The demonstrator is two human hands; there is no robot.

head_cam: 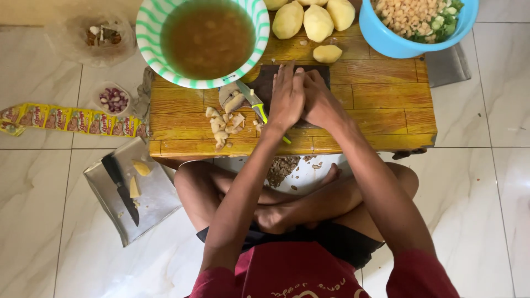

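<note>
glossy varnished wooden table [386,105]; shiny plastic blue bowl [381,38]; dull metal tray [160,193]; polished marble-look floor tiles [497,193].

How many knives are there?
2. A green-handled knife lies on the wooden table under the left hand. A black-handled knife lies on the metal tray on the floor.

Blue bowl [386,38], metal tray [160,198]

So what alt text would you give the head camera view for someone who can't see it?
Seated cross-legged on a tiled floor, a person presses both hands, left hand and right hand, together on a low wooden table, gripping a green-handled knife beside cut potato pieces, near a bowl of brown liquid.
</note>
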